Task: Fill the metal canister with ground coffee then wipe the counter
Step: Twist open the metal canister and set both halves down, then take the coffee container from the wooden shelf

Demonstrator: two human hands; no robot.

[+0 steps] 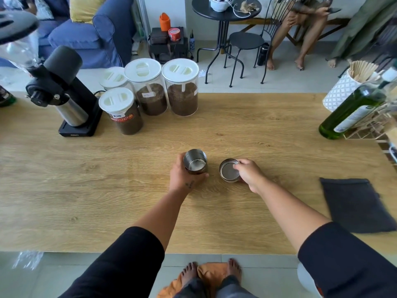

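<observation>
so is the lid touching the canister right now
Apart. The head view shows a strip of bare counter between the canister, gripped by the left hand, and the lid, held by the right hand.

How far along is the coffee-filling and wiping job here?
Done: the round metal lid is off, held in the right hand. In hand: the left hand grips the open steel canister, seemingly empty. Left: filling it with ground coffee, then wiping the wooden counter.
</observation>
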